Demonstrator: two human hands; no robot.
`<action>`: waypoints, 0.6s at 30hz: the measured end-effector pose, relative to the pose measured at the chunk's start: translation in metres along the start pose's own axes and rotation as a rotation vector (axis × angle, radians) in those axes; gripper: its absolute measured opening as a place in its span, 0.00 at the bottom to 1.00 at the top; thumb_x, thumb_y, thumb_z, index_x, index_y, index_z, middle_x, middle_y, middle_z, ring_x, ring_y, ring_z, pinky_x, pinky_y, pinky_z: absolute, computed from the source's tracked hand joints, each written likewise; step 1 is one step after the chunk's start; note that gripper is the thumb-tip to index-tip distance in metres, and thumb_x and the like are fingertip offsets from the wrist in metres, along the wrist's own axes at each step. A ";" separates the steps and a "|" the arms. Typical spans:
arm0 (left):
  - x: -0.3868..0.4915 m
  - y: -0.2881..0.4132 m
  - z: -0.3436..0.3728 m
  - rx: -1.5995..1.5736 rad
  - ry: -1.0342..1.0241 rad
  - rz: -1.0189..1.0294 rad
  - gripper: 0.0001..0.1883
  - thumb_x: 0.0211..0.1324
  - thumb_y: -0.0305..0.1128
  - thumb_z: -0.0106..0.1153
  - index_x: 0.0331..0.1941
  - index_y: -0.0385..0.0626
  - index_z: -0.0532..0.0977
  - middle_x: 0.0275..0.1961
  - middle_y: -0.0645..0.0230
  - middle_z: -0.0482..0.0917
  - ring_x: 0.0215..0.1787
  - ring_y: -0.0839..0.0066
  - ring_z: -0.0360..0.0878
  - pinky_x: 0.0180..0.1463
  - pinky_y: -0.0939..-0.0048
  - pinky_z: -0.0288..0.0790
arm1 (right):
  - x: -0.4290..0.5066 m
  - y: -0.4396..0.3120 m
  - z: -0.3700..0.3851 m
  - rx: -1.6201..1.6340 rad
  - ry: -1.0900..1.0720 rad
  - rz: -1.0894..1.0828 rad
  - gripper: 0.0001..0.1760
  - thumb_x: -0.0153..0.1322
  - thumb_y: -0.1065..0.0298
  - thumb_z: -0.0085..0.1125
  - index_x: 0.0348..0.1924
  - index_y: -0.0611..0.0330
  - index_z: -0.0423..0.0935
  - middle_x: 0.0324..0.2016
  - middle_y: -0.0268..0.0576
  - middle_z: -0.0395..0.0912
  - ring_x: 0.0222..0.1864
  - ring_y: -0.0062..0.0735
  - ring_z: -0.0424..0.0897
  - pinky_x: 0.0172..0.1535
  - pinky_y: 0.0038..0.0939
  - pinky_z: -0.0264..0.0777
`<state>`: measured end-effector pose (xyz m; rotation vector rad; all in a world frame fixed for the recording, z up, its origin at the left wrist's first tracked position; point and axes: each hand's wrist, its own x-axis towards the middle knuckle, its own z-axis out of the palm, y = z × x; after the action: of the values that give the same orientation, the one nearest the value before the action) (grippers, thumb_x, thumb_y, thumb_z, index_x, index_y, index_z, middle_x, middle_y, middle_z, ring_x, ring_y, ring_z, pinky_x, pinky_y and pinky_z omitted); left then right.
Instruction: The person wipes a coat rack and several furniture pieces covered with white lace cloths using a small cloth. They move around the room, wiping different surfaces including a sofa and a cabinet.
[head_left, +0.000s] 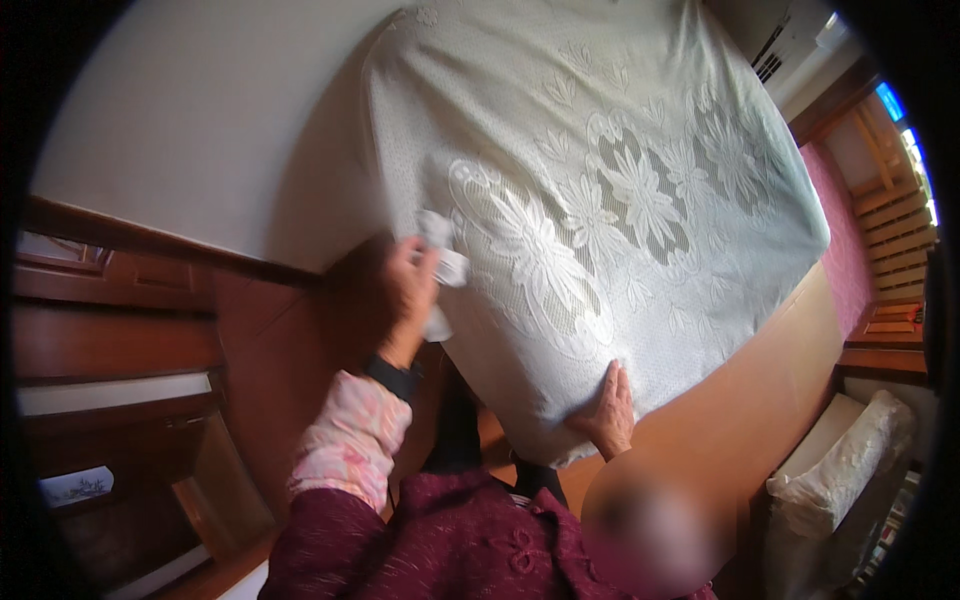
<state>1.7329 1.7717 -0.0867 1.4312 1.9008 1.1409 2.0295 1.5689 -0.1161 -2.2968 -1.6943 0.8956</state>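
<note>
A white lace-patterned cloth cover (637, 300) is draped over a large piece whose form is hidden, with folds towards its far side. At the cover's left edge, my left hand (415, 281) is closed on a crumpled white cloth (448, 262); part of that cloth hangs below the wrist. My right hand (611, 416) lies on the near corner of the cover, its fingers extended and apart from the thumb, with nothing gripped.
A pale wall (195, 127) stands close on the left. Lower left is a dark wooden cabinet (120, 390). At the lower right stands a plastic-wrapped piece (840, 480). A slatted wooden seat (896, 240) is farther right.
</note>
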 end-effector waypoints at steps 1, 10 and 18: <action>-0.015 0.013 0.016 -0.038 -0.048 0.125 0.09 0.51 0.29 0.59 0.35 0.38 0.75 0.38 0.58 0.79 0.39 0.61 0.78 0.45 0.63 0.71 | 0.001 -0.004 -0.002 -0.033 -0.019 -0.004 0.70 0.42 0.58 0.77 0.69 0.64 0.41 0.65 0.67 0.50 0.67 0.60 0.53 0.66 0.44 0.52; -0.067 0.017 0.108 0.100 -0.883 1.055 0.09 0.53 0.28 0.47 0.36 0.39 0.74 0.42 0.61 0.74 0.50 0.62 0.72 0.54 0.71 0.71 | 0.043 -0.096 0.018 -0.043 -0.050 0.348 0.73 0.46 0.50 0.78 0.70 0.63 0.34 0.67 0.69 0.39 0.68 0.71 0.42 0.59 0.71 0.51; 0.150 -0.037 0.087 0.281 -0.547 0.918 0.07 0.51 0.27 0.47 0.34 0.42 0.73 0.38 0.58 0.74 0.43 0.61 0.74 0.49 0.62 0.70 | 0.062 -0.142 0.001 -0.084 -0.112 0.605 0.76 0.43 0.48 0.78 0.70 0.60 0.32 0.68 0.67 0.37 0.70 0.68 0.39 0.59 0.72 0.50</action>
<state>1.7329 1.9377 -0.1493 2.5809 1.0278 0.6795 1.9238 1.6749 -0.0752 -2.9277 -1.0810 1.0776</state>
